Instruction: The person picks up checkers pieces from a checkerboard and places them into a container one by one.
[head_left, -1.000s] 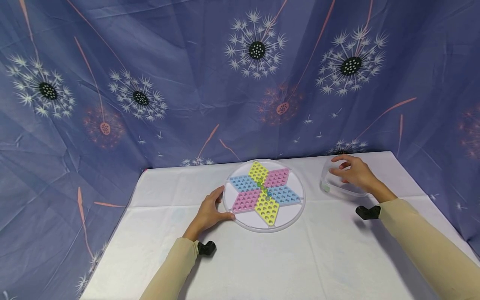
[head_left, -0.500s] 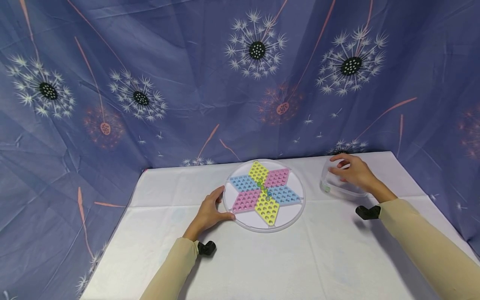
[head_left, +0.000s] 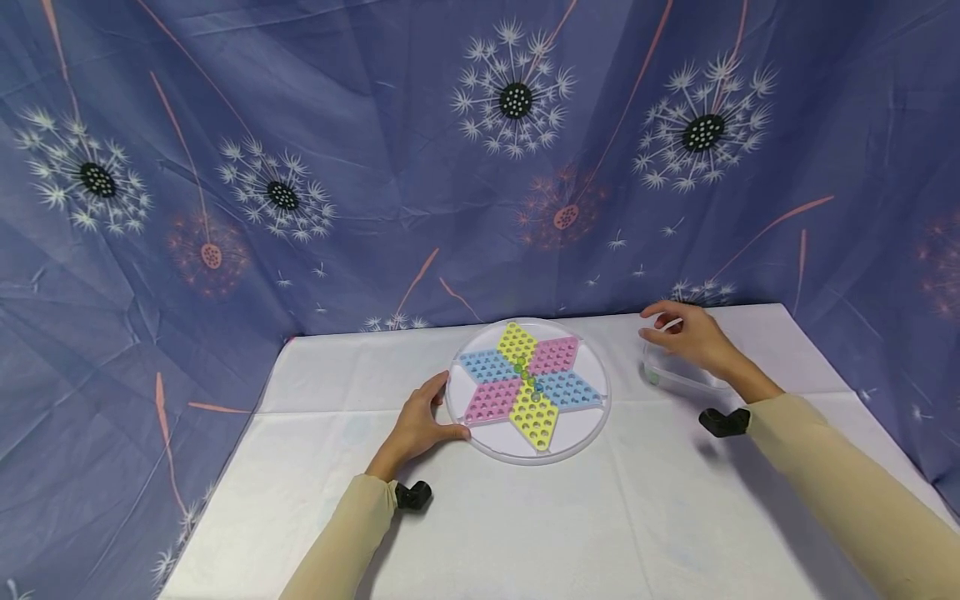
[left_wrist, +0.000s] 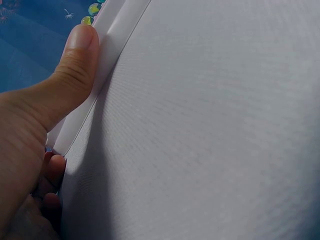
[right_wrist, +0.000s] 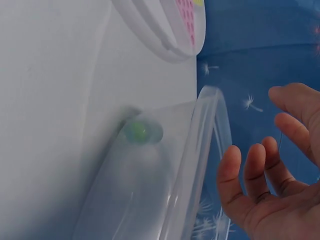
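A round white Chinese checkers board (head_left: 585,425) with a yellow, pink and blue star lies on the table. Several glass marbles (head_left: 528,379) form a slanting line across its middle. At the board's left edge, my left hand (head_left: 417,421) holds the rim between a straight thumb and curved fingers; in the left wrist view the thumb (left_wrist: 79,57) lies along that rim. My right hand (head_left: 690,337) hovers above the clear plastic box (head_left: 693,385). Its fingers (right_wrist: 230,165) are loosely bent, and nothing shows between them. A green marble (right_wrist: 140,131) sits in the box's near-left corner.
White cloth covers the table (head_left: 525,533). A blue dandelion-print curtain (head_left: 390,167) hangs behind and at both sides. Black wrist mounts (head_left: 414,496) sit by both cuffs. The box stands to the right of the board, near the table's back edge.
My right hand has risen a little from the box and shifted left, its fingertips now past the box's left side. The left hand, the board and its marbles stay where they were.
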